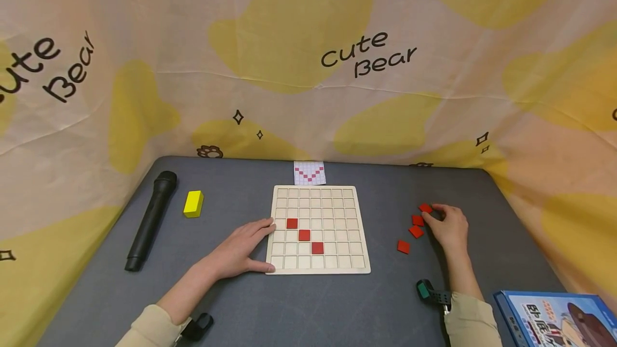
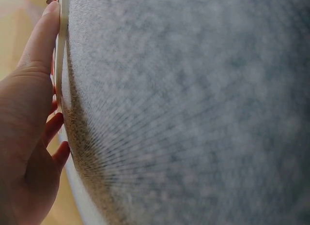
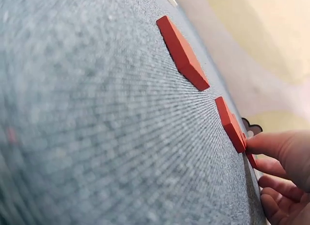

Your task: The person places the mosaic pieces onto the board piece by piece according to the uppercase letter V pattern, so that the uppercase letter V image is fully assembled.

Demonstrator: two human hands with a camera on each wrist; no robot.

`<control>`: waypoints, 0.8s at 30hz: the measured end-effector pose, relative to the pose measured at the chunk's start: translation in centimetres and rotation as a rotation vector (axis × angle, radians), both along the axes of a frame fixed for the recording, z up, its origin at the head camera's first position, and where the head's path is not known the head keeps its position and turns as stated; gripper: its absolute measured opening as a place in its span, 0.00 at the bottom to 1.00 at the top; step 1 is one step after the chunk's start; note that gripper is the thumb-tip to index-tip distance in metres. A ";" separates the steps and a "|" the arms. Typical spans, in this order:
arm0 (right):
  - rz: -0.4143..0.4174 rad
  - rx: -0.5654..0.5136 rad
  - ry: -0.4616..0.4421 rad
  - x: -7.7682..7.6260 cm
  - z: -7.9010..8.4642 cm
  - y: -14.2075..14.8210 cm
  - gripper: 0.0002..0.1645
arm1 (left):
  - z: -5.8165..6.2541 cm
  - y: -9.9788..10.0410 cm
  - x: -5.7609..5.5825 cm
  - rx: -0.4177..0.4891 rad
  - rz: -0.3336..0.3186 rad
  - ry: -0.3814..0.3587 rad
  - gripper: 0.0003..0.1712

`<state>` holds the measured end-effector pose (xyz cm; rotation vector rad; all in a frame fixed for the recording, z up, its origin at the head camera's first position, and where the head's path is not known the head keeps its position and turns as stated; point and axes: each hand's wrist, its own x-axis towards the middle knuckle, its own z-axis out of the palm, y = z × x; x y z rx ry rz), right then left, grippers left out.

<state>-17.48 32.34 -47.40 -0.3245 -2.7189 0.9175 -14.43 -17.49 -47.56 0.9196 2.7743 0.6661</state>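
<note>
- Pinching a red tile (image 1: 425, 208) between its fingertips, the right hand (image 1: 449, 226) has loose tiles (image 1: 416, 232) beside it, leftward.
- The left hand (image 1: 238, 249), spread, touches the board (image 1: 339, 224) on its right.
- Tiles look light, stiff; hold opposite edges.

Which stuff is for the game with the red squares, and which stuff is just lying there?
Looks like part of the game:
- cream grid board
- three red tiles on it
- four loose red tiles to its right
- small pattern card behind it

Probably just lying there:
- black microphone
- yellow block
- blue box, bottom right
</note>
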 end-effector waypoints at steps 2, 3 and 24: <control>-0.011 -0.001 0.004 0.1 0.0 0.0 0.22 | 0.0 0.0 0.0 -0.002 0.000 -0.002 0.57; -0.013 -0.001 0.006 0.1 0.0 0.0 0.22 | -0.1 0.0 0.0 -0.002 0.000 -0.002 0.57; 0.104 -0.014 0.094 -0.2 0.2 -3.5 0.19 | -0.1 0.0 -0.1 -0.005 0.003 -0.008 0.56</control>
